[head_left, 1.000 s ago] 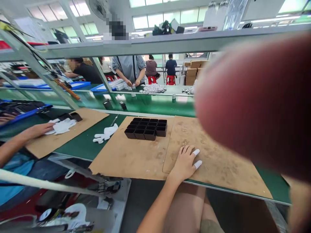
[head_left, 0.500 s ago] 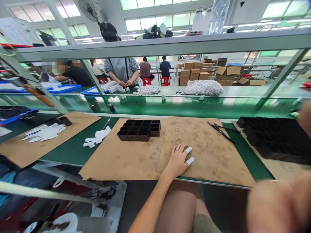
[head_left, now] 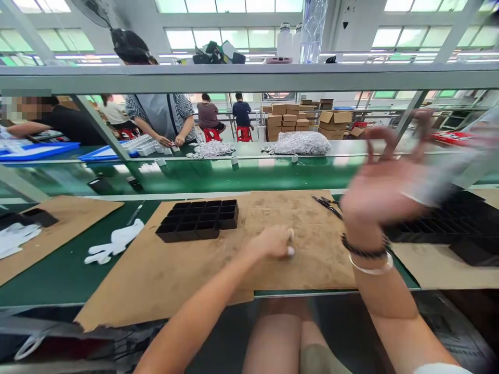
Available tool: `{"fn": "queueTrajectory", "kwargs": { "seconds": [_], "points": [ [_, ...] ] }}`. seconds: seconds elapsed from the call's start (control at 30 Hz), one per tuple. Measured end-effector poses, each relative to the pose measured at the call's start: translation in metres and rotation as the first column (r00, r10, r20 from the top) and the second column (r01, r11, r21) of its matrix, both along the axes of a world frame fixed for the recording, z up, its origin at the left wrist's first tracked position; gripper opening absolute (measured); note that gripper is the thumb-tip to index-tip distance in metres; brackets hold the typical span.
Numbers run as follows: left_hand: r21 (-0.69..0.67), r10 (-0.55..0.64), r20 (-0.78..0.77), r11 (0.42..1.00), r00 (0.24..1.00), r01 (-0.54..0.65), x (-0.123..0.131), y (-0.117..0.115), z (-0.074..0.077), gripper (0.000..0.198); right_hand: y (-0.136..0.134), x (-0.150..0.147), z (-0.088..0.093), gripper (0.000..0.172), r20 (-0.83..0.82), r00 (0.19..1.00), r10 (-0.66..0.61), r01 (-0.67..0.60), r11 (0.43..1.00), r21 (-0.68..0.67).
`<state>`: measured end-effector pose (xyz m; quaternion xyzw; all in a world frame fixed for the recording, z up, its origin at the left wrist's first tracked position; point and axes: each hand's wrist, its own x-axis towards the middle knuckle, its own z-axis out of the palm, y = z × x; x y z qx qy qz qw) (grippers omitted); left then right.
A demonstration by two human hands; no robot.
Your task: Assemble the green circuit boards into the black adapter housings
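My left hand (head_left: 275,242) rests on the brown cardboard sheet (head_left: 304,270), its fingers half curled. Two pale-covered fingertips stay apart, and I see nothing between them. My right hand (head_left: 384,195) is raised on the right with the palm towards me, above the near side of a block of black boxes (head_left: 429,223). Motion smears its fingers. A whitish, partly see-through streak (head_left: 440,179) runs from its finger side to the right edge, and I cannot make out what it is. A dark bracelet and a white band circle that wrist. Black-handled pliers (head_left: 327,204) lie just left of it.
A black grid of open boxes (head_left: 198,223) stands on the cardboard, left of my left hand. Farther left lies a white glove (head_left: 117,241). Behind runs a green conveyor (head_left: 257,174) with small white parts, under a grey shelf beam (head_left: 249,80). Across it, a co-worker's hands (head_left: 173,143) handle white pieces.
My right hand has risen from the lower right into view. The fingers of my left hand, flat before, have curled. My head has turned to the right.
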<state>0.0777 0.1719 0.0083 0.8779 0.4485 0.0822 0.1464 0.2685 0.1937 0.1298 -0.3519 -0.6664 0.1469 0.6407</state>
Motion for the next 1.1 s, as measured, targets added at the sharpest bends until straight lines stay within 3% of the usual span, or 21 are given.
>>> {"fn": "queueTrajectory", "kwargs": {
  "seconds": [0.07,0.13,0.17,0.27,0.37,0.6,0.93,1.1],
  "points": [
    [0.008,0.079,-0.011,0.997,0.997,-0.079,0.01,0.04,0.011,0.016,0.031,-0.027,-0.023,0.051,-0.036,0.983,-0.18,0.177,0.982,-0.072],
    [0.076,0.192,0.007,0.978,0.981,-0.192,0.018,0.072,0.012,0.029,0.058,-0.046,-0.057,0.053,0.109,0.942,-0.318,0.335,0.915,-0.226],
    [0.111,0.246,0.018,0.963,0.969,-0.247,0.021,0.083,0.009,0.035,0.068,-0.052,-0.077,0.053,0.258,0.916,-0.308,0.381,0.871,-0.31],
    [0.164,0.329,0.035,0.93,0.944,-0.33,0.021,0.097,-0.007,0.042,0.083,-0.054,-0.129,0.035,0.431,0.882,-0.192,0.375,0.839,-0.393],
    [0.165,0.313,0.045,0.934,0.949,-0.316,0.018,0.1,-0.02,0.039,0.087,-0.049,-0.154,0.023,0.557,0.823,-0.111,0.387,0.827,-0.407],
    [0.186,0.313,0.09,0.927,0.945,-0.325,0.021,0.104,-0.028,0.042,0.094,-0.055,-0.158,0.027,0.676,0.734,-0.065,0.413,0.833,-0.369],
    [0.206,0.297,0.09,0.928,0.95,-0.31,0.017,0.112,-0.04,0.045,0.094,-0.058,-0.162,0.027,0.726,0.685,-0.053,0.436,0.829,-0.351],
    [0.218,0.287,0.087,0.929,0.954,-0.3,0.016,0.112,-0.04,0.049,0.091,-0.058,-0.158,0.044,0.718,0.693,-0.058,0.45,0.813,-0.368]
  ]
}}
